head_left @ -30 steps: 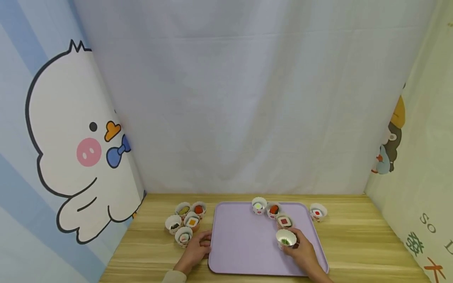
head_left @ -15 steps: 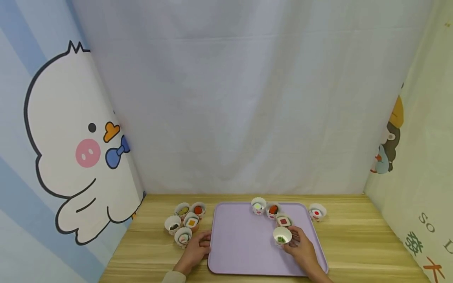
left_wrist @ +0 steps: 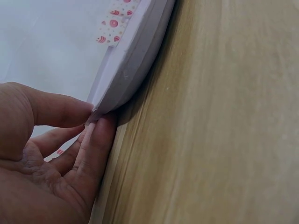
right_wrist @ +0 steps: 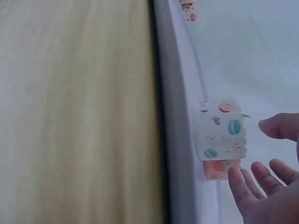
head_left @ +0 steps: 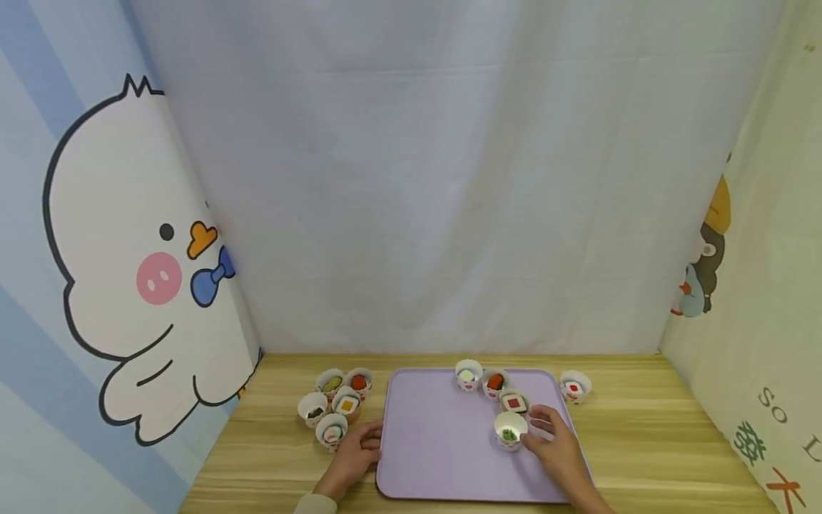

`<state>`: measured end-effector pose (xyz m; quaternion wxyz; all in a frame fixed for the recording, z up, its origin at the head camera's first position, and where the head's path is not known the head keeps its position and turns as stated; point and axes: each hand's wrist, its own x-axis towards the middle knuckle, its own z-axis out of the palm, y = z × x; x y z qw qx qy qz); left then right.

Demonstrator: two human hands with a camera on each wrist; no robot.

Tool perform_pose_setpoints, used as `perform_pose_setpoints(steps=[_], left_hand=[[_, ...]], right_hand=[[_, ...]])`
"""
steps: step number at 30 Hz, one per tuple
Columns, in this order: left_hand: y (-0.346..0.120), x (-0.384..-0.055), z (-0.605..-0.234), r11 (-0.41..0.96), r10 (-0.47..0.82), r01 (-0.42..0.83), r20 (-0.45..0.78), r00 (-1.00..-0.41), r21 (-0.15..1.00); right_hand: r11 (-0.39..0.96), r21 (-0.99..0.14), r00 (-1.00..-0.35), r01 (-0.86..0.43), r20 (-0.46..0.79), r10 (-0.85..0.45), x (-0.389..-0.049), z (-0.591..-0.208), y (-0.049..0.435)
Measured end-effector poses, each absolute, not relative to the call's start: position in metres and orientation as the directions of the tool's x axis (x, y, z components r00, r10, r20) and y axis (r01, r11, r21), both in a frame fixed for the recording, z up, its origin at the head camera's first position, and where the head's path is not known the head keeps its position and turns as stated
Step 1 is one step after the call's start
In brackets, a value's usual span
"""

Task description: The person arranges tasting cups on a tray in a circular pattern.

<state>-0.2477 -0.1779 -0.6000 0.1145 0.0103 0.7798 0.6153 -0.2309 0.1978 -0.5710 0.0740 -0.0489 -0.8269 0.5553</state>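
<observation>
My left hand (head_left: 355,453) pinches the left rim of the lilac tray (head_left: 443,457) between thumb and fingers; the left wrist view shows the thumb on the tray rim (left_wrist: 133,65) and fingers beneath. A white scalloped paper baking cup (head_left: 511,434) with green bits inside stands upright on the tray. Just to its right is my right hand (head_left: 560,453), fingers spread and holding nothing. In the right wrist view a gap shows between the thumb and the patterned cup (right_wrist: 222,130). Behind it, a cup with a red square (head_left: 514,404) and a cup with red filling (head_left: 494,384) form a slanting row.
A cup with pale green filling (head_left: 469,375) ends the row at the tray's back. Right of the tray stands another filled cup (head_left: 574,387). Several more, including one with an orange square (head_left: 347,405), cluster on the wooden table (head_left: 257,457) to the left. A curtain (head_left: 449,214) hangs behind.
My right hand has carried the cup with green bits slightly left and back to the row, then let go and drawn off to the right. The left hand has stayed at the tray rim.
</observation>
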Motion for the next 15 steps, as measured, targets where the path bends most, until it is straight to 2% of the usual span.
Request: perform_pose_setpoints(steps=[15], left_hand=[[-0.179,-0.247,-0.598,0.246,0.157,-0.125,-0.167,-0.973,0.961]], right_hand=[[0.370,-0.924,-0.986,-0.100,0.142,0.088,-0.231,-0.520,0.214]])
